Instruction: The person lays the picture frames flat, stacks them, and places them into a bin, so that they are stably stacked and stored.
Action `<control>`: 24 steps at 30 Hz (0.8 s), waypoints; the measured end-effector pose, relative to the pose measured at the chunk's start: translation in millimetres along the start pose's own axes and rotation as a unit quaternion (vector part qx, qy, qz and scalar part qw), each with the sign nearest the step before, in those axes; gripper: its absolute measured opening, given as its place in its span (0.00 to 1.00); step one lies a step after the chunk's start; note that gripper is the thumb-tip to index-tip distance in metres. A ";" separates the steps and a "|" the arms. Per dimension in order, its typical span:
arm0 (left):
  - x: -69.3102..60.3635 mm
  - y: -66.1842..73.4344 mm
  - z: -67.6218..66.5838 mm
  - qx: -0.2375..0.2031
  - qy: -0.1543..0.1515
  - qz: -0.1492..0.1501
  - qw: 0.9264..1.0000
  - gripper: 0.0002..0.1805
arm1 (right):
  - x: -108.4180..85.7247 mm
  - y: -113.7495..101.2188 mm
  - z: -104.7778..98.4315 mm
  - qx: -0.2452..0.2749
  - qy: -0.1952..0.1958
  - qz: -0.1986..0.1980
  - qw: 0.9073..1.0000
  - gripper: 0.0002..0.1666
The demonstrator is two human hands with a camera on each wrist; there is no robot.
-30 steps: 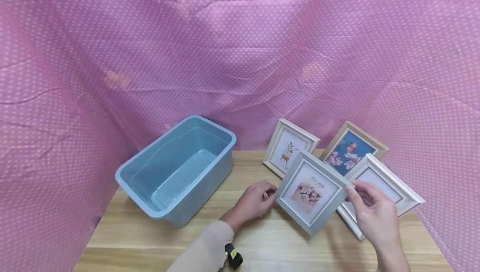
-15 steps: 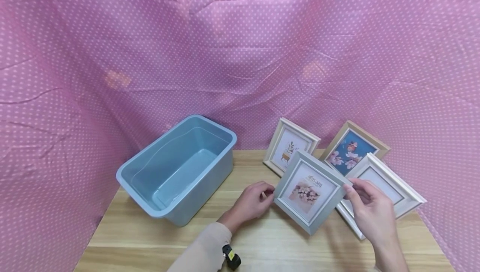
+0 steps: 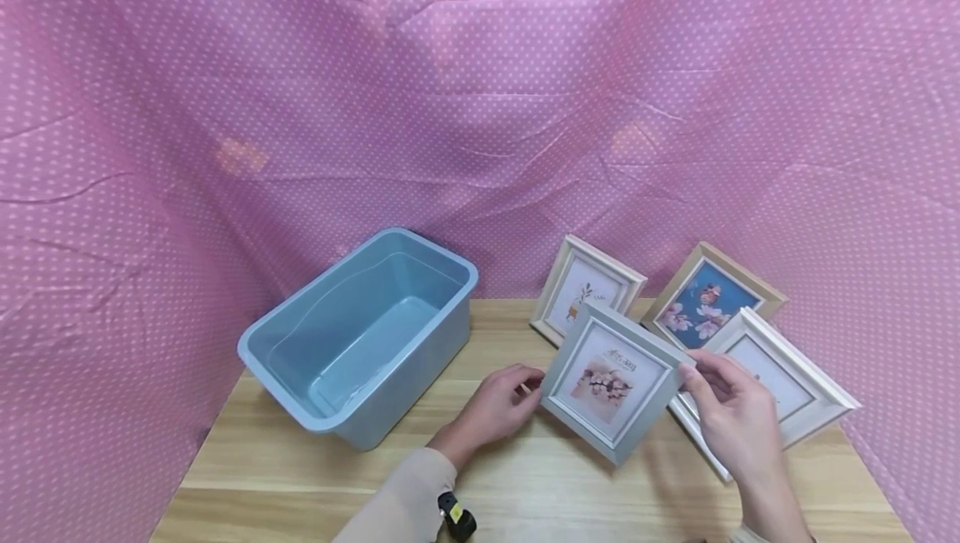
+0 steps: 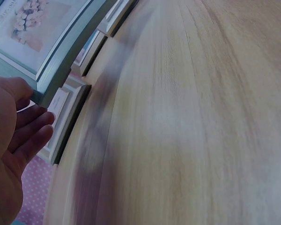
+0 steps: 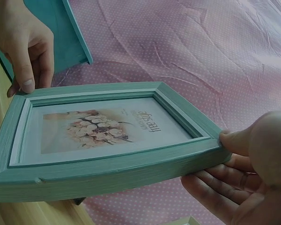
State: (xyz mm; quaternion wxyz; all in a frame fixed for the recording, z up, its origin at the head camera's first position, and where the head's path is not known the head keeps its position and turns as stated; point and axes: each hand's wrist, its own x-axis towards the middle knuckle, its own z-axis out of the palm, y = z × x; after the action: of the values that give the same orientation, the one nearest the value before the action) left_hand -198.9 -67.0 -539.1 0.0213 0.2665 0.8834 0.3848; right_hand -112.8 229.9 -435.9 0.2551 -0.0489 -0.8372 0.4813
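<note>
Both left hand (image 3: 497, 403) and right hand (image 3: 738, 420) clamp fingers (image 5: 214, 188) on the grey frame (image 3: 606, 385), its inverted lettering (image 5: 150, 121) apparently "free style".

We look across a wood-grain table (image 3: 555, 497) closed in by creased pink cloth (image 3: 480, 68) (white dots from edge to edge). At left, a pale blue bin (image 3: 420, 381) stands at an angle. At right, we count a cream frame (image 3: 581, 289) near the cloth, a tan frame (image 3: 705, 301) showing pink blossoms on blue, and a white frame (image 3: 780, 376) partly covering the tan one from our viewpoint.
</note>
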 end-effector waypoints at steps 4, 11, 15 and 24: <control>-2.4 -1.9 -2.4 -0.009 -0.005 0.002 1.000 0.17 | 2.3 -1.3 2.6 0.003 -0.007 -0.009 1.000 0.14; -7.3 -6.0 -5.4 -0.023 0.006 0.003 1.000 0.17 | 5.2 -2.8 10.6 0.030 -0.013 -0.015 0.999 0.13; -10.2 -6.7 -6.6 -0.025 0.011 0.000 1.000 0.16 | 5.6 -4.8 13.6 0.027 -0.018 -0.025 0.999 0.14; -12.3 -6.3 -7.0 -0.042 0.010 0.005 0.999 0.16 | 6.5 -4.7 13.0 0.022 -0.024 -0.024 0.999 0.14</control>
State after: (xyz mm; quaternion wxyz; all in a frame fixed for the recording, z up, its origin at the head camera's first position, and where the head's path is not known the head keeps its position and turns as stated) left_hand -192.9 -81.2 -540.6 0.0219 0.2664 0.8651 0.4245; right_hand -123.8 219.4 -434.8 0.2477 -0.0114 -0.8332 0.4942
